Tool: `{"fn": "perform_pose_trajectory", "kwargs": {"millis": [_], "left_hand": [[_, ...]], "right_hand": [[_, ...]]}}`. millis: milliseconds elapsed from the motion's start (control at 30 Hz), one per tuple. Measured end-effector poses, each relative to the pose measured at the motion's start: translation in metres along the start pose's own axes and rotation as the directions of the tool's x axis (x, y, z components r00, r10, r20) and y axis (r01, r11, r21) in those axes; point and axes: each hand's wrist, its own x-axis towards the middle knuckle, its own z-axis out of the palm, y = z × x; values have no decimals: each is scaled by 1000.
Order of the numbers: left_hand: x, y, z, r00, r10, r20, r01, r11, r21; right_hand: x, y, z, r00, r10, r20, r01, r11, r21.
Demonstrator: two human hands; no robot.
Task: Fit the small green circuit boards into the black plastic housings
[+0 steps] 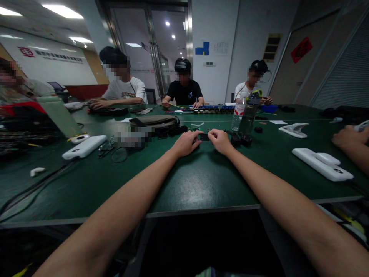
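Between L hand [186,143] & R hand [220,141], each pinching an end: small dark pc [204,137], prob. light, stiff, maybe brittle; best grip: ends.

A green table [190,184] stretched across the room, with a dark chair [150,96] at its far side. Behind it stood tall glass doors [127,42] in shiny metal frames, next to a pale wall [216,19] that bore a blue patch [202,48], while bright ceiling lights [65,10] shone at upper left above a white sign wall [77,71] with a red logo [26,52]. To the right, a red paper diamond [301,49] hung on a brownish door [314,73] beside slatted blinds [346,77].
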Motion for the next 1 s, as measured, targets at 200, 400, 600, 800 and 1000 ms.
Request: {"fn": "perform_pose_trajectory", "kwargs": {"millis": [200, 400, 600, 800, 1000], "left_hand": [[0, 1, -2, 1000, -8, 11, 7, 1000, 14], [0, 2, -3, 999, -33, -11, 33, 998, 59], [-1, 2, -2, 999, -22, -23, 23, 998, 52], [-1, 4, -2, 999, -42, -20, 43, 998, 49], [0, 4, -3, 999, -34, -26, 36, 997, 71]], "right_hand": [[1, 4, 1, 1000, 10, 17, -9, 1000, -15], [-2, 5, 5, 993, 17, 117, -19, 1000, 11], [-4, 4, 5, 983, -30, 184, 25, 999, 28], [-4, 0, 2, 981, -51, 186, 44, 998, 42], [-5, -4, 1, 987, -38, 155, 36, 999, 15]]}}
